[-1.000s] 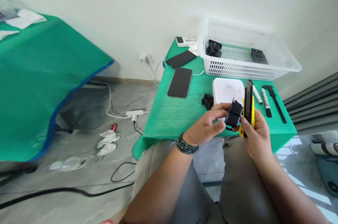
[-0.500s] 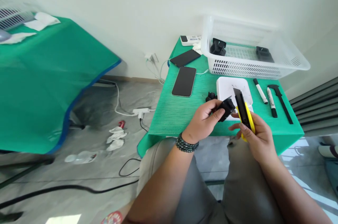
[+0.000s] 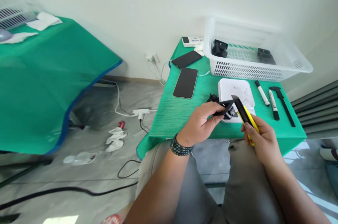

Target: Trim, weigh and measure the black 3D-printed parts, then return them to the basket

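Note:
My left hand (image 3: 202,122) is closed on a small black plastic part (image 3: 226,108) with an angular, frame-like shape. In my right hand (image 3: 260,135) is a yellow and black utility knife (image 3: 245,114), its blade out and pointing up and to the left. The blade tip lies close to the upper edge of the black part; whether it touches cannot be made out. Under both sits a white digital scale or flat box (image 3: 234,88), partly covered by the hands. Several small black pieces (image 3: 212,97) lie beside it, partly hidden behind my left hand.
A white plastic basket (image 3: 245,72) holding black parts (image 3: 219,48) stands at the back. Two phones (image 3: 185,83) lie at the left. Two markers (image 3: 262,94) and a black caliper (image 3: 283,106) are at the right. Cables and crumpled tissues (image 3: 115,139) lie on the floor.
My left hand has turned the black part, so its open frame side shows. The knife has tilted further left, and its blade has come down closer to the part.

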Demonstrator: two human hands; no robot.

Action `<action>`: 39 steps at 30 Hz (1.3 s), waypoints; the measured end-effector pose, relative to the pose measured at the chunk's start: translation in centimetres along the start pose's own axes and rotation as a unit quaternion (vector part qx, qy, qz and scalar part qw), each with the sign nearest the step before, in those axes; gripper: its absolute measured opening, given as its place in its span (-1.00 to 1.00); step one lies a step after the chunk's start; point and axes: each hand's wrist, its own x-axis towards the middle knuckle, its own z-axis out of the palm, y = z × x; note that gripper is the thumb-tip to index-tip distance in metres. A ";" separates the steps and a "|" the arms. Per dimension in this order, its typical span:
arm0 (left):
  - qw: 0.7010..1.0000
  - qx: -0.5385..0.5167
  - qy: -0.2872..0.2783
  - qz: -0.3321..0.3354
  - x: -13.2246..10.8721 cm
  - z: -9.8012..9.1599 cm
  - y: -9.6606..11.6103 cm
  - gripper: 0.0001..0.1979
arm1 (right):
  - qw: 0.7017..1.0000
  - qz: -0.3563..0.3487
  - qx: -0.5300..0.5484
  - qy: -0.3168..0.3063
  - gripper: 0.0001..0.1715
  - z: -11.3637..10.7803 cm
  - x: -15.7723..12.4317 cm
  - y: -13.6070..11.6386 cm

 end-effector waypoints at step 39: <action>0.993 -0.106 -0.011 0.054 -0.3 -0.1 -1.8 -0.77 | 0.998 -0.007 0.048 0.050 -0.61 0.0 0.5 0.1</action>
